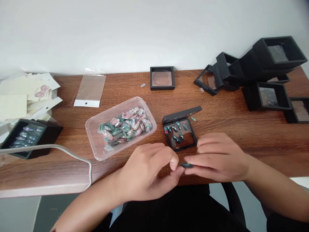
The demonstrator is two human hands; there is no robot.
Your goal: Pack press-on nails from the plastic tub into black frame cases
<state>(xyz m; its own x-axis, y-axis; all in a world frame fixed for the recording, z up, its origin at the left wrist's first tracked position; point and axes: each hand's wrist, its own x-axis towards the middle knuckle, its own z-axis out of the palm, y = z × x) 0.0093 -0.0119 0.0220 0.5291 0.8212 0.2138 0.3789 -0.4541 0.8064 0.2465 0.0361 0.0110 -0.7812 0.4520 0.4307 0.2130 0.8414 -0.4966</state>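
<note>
In my right hand (219,158), a dark green press-on nail (186,165) is pinched between thumb and forefinger, just above the table's front edge. My left hand (152,170) is closed, its thumb and curled forefinger drawn together at the nail's left end. Whatever lies between those left fingertips is too small to make out. Just beyond both hands lies a black display case (193,144), lid raised, with several teal and dark press-on nails (176,138) laid out on its clear film. Left of it sits a clear plastic tub (93,137) of loose green, pink and clear nails (125,125).
Black frame cases (251,66) are piled at the right, and a single case (162,87) lies near the wall. A clear bag (91,88), paper cards (21,90) and a filled case (48,137) are at left. A white cable (72,157) crosses the left front edge.
</note>
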